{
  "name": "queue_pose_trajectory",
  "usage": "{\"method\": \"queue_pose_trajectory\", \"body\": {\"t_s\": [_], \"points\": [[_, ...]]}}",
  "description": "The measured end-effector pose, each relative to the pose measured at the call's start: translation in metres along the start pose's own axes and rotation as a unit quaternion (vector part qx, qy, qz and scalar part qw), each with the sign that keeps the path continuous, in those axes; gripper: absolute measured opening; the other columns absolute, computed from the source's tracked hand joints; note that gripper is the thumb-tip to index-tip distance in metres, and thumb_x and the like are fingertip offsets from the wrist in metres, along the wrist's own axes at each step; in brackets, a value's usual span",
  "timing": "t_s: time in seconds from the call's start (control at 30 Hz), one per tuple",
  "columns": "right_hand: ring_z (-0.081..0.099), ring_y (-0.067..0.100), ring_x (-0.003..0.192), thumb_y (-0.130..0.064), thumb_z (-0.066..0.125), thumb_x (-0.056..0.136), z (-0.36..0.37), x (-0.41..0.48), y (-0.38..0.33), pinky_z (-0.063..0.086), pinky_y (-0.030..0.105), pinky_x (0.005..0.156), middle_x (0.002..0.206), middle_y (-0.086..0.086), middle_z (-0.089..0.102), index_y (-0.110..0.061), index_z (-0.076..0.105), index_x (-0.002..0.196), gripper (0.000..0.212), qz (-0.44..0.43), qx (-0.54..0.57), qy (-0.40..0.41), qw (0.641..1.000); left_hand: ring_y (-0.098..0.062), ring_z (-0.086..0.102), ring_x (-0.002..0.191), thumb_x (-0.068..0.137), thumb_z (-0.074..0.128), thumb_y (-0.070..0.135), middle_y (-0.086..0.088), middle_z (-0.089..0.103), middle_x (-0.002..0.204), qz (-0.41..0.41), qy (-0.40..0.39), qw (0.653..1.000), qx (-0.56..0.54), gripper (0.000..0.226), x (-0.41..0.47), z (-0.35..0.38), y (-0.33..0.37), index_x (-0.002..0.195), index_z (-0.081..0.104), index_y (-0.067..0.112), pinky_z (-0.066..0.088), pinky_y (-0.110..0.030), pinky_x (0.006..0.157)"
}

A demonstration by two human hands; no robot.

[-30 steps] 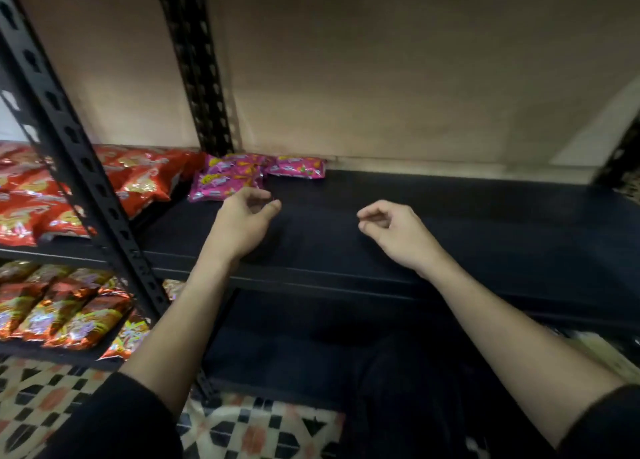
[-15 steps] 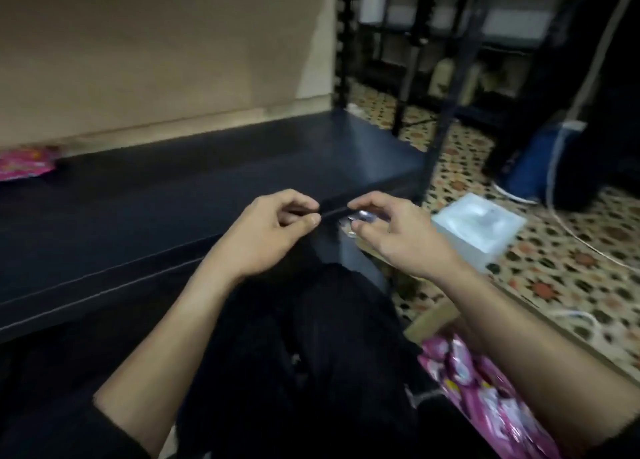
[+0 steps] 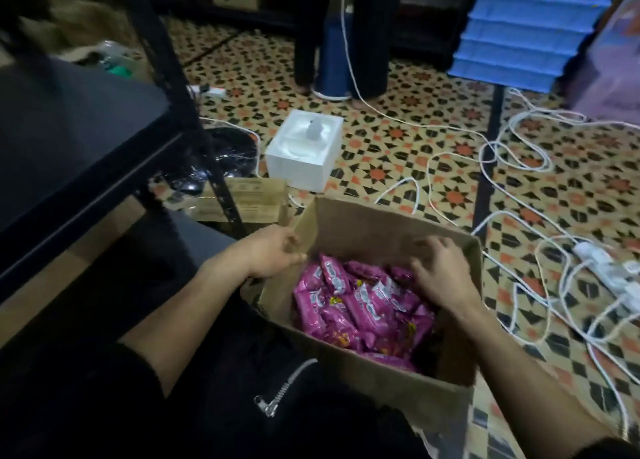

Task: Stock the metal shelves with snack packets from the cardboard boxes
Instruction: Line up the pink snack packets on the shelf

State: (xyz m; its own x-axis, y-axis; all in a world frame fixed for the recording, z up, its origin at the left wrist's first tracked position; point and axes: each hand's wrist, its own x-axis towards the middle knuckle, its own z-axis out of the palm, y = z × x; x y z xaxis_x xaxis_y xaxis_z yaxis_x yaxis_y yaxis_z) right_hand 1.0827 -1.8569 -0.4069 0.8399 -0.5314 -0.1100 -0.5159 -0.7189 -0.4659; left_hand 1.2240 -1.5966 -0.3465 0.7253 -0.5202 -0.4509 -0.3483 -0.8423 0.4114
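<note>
**A:** What is changing since half a second ago?

**B:** The head is swinging right and down, away from the metal shelf (image 3: 69, 119), which is now sitting at the left edge. Both hands are leaving the shelf's front lip, where they were hovering close together with nothing in them, and are coming down to the cardboard box (image 3: 346, 368) on the tiled floor.

**A:** What is the left hand doing?

**B:** The left hand (image 3: 270, 252) is curling round the box's left rim, apparently steadying it, though motion is blurring the fingers.

**A:** And the stock?

**B:** The pink snack packets (image 3: 360, 306) are lying heaped inside the box, between the two hands.

**A:** And the right hand?

**B:** The right hand (image 3: 440, 271) is reaching into the far right of the pile, fingers spread and bent down onto the packets. I cannot tell whether it is gripping one yet.

**A:** What does that mean for the job?

**B:** I judge one placement is finishing and a fresh pick-up is starting. The shelf is showing bare board, so plenty is remaining. White cables (image 3: 502, 146) are trailing across the floor on the right.
</note>
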Motion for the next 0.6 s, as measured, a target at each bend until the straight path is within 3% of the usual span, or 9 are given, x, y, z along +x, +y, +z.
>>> {"method": "queue_pose_trajectory", "body": {"t_s": [0.13, 0.2, 0.3, 0.5, 0.6], "points": [[0.032, 0.048, 0.137, -0.014, 0.064, 0.086, 0.010, -0.001, 0.043, 0.029, 0.053, 0.115, 0.146, 0.033, 0.036, -0.005, 0.035, 0.147, 0.068, 0.140, -0.005, 0.089, 0.986, -0.028, 0.047, 0.128, 0.098, 0.056, 0.033, -0.012, 0.044, 0.143, -0.031, -0.022, 0.997, 0.068, 0.047, 0.042, 0.018, 0.005, 0.140, 0.049, 0.012, 0.039, -0.030, 0.099], [0.042, 0.050, 0.127, -0.006, 0.057, 0.085, 0.012, -0.003, 0.047, 0.038, 0.053, 0.105, 0.139, 0.035, 0.043, -0.012, 0.020, 0.154, 0.079, 0.182, 0.041, 0.079, 0.979, -0.029, 0.052, 0.124, 0.098, 0.056, 0.028, -0.013, 0.051, 0.138, -0.046, -0.045, 0.992, 0.113, 0.044, 0.055, 0.028, -0.004, 0.138, 0.050, 0.011, 0.042, -0.031, 0.097], [0.056, 0.049, 0.104, 0.005, 0.050, 0.084, 0.012, 0.000, 0.039, 0.045, 0.050, 0.085, 0.118, 0.034, 0.055, -0.013, 0.010, 0.158, 0.085, 0.180, 0.065, 0.065, 0.979, -0.028, 0.060, 0.111, 0.094, 0.056, 0.015, -0.011, 0.061, 0.125, -0.064, -0.046, 0.988, 0.135, 0.038, 0.068, 0.035, -0.016, 0.133, 0.054, 0.014, 0.050, -0.033, 0.090], [0.055, 0.049, 0.108, -0.002, 0.053, 0.083, 0.029, 0.014, 0.012, 0.046, 0.049, 0.085, 0.124, 0.033, 0.052, -0.015, 0.009, 0.158, 0.088, 0.151, 0.088, 0.066, 0.982, -0.029, 0.056, 0.118, 0.095, 0.053, 0.006, -0.013, 0.052, 0.135, -0.124, 0.007, 0.991, 0.060, 0.040, 0.071, 0.027, -0.046, 0.134, 0.055, 0.016, 0.046, -0.034, 0.096], [0.052, 0.047, 0.116, -0.010, 0.057, 0.088, 0.044, 0.017, -0.003, 0.045, 0.048, 0.093, 0.128, 0.030, 0.051, -0.016, 0.006, 0.158, 0.087, 0.124, 0.090, 0.049, 0.987, -0.029, 0.057, 0.116, 0.094, 0.054, 0.007, -0.013, 0.054, 0.133, -0.143, 0.025, 0.987, 0.072, 0.038, 0.067, 0.020, -0.068, 0.132, 0.057, 0.015, 0.048, -0.037, 0.095]]}}
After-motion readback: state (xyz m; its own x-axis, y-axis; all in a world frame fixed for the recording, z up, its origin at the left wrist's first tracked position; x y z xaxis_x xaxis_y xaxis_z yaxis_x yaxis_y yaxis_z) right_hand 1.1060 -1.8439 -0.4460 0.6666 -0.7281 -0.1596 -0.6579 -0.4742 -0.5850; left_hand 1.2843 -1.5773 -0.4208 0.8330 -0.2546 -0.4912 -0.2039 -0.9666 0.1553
